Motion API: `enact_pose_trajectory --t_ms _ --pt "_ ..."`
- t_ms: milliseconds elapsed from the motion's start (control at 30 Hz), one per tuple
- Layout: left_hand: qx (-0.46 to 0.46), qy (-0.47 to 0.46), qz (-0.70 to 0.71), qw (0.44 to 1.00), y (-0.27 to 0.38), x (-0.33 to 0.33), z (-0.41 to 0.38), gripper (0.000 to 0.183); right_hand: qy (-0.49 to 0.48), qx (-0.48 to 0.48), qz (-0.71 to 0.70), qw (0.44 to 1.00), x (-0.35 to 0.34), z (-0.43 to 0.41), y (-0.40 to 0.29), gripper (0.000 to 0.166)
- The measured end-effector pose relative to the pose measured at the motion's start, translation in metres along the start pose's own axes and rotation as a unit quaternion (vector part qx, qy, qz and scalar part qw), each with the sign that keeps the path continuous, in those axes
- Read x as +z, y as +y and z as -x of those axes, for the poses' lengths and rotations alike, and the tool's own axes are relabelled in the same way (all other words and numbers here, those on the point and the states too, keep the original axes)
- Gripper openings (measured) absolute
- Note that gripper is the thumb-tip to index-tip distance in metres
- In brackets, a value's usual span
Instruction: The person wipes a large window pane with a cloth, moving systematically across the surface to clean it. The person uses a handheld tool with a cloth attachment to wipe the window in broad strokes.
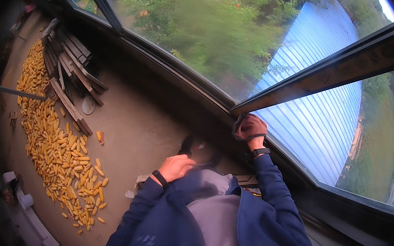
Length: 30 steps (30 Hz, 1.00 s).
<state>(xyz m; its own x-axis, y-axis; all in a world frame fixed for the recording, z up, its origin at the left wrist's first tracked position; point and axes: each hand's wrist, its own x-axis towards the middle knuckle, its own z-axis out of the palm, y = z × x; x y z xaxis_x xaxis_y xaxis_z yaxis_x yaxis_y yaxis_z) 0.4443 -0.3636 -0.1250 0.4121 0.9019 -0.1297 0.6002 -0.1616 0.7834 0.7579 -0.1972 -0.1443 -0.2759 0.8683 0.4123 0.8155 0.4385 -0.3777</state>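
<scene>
A reddish-brown cloth [248, 124] covers most of my right hand [256, 142], which grips it against the window frame's lower corner. Just above the cloth, a mullion [321, 68] faced with brown printed film meets the dark sill rail [181, 75]. Through the window pane [205, 32] I see blurred greenery and a blue corrugated metal roof [312, 121]. My left hand [174, 167] rests at my waist near the hem of my navy jacket [158, 231]. Its fingers are bent and their tips are hidden, so I cannot tell whether it holds anything.
A long heap of yellow corn cobs [63, 151] spreads over the concrete floor [125, 130] at left. Wooden boards [76, 72] are stacked beside it, with a pale round disc [89, 104] near their ends. A thin bar [13, 91] crosses above the corn.
</scene>
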Motion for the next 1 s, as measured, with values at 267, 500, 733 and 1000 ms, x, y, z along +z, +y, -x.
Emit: enact_pose_trajectory --t_ms 267,500,733,1000 --pt "0.013 0.011 -0.004 1.0 0.005 0.003 -0.01 0.015 0.062 0.057 0.003 0.996 -0.007 0.035 0.028 0.013" --pt "0.008 -0.021 -0.016 1.0 0.015 -0.001 -0.025 0.016 0.078 0.126 0.058 0.987 -0.067 0.065 0.034 0.022" --pt "0.009 -0.046 0.015 0.999 0.014 0.004 -0.04 0.02 0.108 0.24 -0.079 0.962 -0.127 0.087 0.036 0.024" --pt "0.025 -0.039 -0.002 0.999 0.016 0.012 -0.051 0.019 0.085 0.251 -0.282 0.922 -0.187 0.07 -0.012 0.042"
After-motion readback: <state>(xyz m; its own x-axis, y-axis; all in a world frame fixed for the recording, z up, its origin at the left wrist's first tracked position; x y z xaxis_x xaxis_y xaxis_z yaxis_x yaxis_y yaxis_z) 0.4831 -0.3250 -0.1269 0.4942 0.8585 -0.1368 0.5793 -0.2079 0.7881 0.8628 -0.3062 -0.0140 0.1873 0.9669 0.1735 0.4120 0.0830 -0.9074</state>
